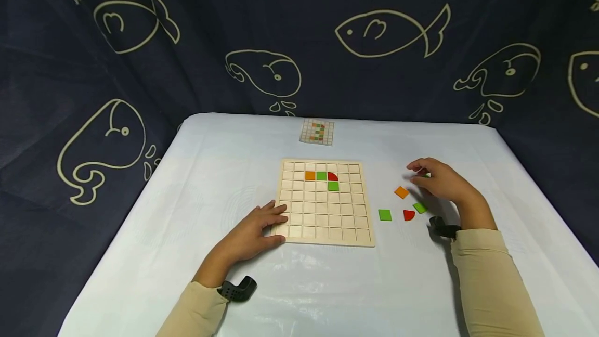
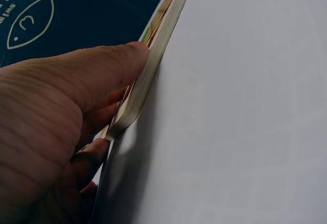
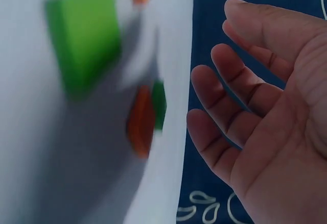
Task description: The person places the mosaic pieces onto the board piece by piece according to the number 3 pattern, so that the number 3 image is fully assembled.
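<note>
My left hand (image 1: 255, 230) rests on the near left corner of the wooden grid board (image 1: 315, 220), fingers extended over its edge. In the left wrist view the thumb (image 2: 115, 68) lies against the board's side (image 2: 148, 78). On the board sit an orange square (image 1: 310, 176), a green square (image 1: 321, 176), a red rounded piece (image 1: 332, 176) and another green square (image 1: 333, 186). My right hand (image 1: 442, 178) hovers over loose pieces to the right. The right wrist view shows its fingers (image 3: 212, 86) loosely bent and apart, with nothing between them.
Right of the board lie an orange square (image 1: 401, 192), a green square (image 1: 385, 215), a red rounded piece (image 1: 409, 215) and a green piece (image 1: 419, 207). Part of another green piece (image 1: 426, 175) shows by the right hand. A pattern card (image 1: 317, 132) lies behind the board.
</note>
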The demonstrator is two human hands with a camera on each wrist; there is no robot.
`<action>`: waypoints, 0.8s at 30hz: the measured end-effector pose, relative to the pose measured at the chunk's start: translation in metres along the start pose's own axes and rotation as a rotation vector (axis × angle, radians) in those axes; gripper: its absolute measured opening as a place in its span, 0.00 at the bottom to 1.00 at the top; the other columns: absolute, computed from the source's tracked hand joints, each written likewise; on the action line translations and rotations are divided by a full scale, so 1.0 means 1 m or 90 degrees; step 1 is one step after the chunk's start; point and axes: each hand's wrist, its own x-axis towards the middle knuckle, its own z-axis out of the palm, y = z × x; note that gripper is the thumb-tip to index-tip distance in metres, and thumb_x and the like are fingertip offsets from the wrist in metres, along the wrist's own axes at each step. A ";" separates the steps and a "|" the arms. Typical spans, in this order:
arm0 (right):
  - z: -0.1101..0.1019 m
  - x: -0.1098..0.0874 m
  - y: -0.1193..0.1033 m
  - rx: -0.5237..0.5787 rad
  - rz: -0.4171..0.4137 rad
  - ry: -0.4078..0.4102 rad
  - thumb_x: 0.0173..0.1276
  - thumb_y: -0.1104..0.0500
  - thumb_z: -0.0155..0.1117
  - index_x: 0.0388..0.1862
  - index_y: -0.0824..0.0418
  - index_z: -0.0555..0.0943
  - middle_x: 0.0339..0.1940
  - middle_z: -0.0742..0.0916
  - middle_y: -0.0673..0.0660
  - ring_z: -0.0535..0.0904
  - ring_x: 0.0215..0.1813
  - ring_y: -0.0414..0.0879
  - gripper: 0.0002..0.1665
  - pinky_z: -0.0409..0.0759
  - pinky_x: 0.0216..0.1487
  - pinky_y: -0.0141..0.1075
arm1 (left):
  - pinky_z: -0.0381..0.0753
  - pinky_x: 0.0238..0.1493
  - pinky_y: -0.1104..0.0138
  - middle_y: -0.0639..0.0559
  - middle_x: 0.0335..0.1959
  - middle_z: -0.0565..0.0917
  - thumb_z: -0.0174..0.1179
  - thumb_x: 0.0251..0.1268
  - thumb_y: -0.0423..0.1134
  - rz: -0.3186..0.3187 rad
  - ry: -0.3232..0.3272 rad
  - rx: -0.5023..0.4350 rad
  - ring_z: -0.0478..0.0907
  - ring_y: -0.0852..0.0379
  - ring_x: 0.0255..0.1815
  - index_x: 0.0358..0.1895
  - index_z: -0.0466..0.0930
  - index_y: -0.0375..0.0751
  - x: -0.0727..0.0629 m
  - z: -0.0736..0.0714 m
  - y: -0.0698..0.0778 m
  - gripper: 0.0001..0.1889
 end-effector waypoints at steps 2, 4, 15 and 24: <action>-0.006 -0.002 0.009 -0.007 0.003 -0.001 0.73 0.61 0.60 0.62 0.69 0.73 0.56 0.77 0.69 0.75 0.51 0.59 0.22 0.80 0.45 0.45 | 0.46 0.74 0.40 0.44 0.72 0.69 0.68 0.64 0.38 -0.001 0.000 -0.001 0.53 0.41 0.78 0.62 0.78 0.33 0.000 0.000 0.000 0.25; -0.011 -0.004 0.017 -0.019 -0.001 0.001 0.73 0.61 0.60 0.62 0.69 0.73 0.57 0.77 0.70 0.74 0.54 0.62 0.22 0.78 0.49 0.49 | 0.46 0.74 0.40 0.44 0.72 0.69 0.68 0.64 0.38 0.000 -0.001 -0.002 0.53 0.41 0.78 0.62 0.78 0.33 0.000 0.000 0.000 0.25; -0.014 -0.001 0.046 0.012 0.058 -0.038 0.74 0.58 0.59 0.65 0.70 0.70 0.57 0.77 0.70 0.71 0.55 0.61 0.26 0.74 0.54 0.51 | 0.46 0.74 0.39 0.44 0.72 0.69 0.68 0.64 0.38 0.003 -0.002 -0.005 0.52 0.41 0.78 0.62 0.78 0.33 0.000 0.000 -0.002 0.24; -0.012 0.008 0.054 0.018 0.074 -0.052 0.74 0.55 0.60 0.66 0.70 0.70 0.59 0.76 0.70 0.69 0.57 0.61 0.28 0.69 0.60 0.57 | 0.47 0.74 0.40 0.44 0.72 0.69 0.68 0.64 0.39 0.000 0.000 -0.002 0.53 0.42 0.78 0.62 0.78 0.34 0.000 0.000 -0.002 0.24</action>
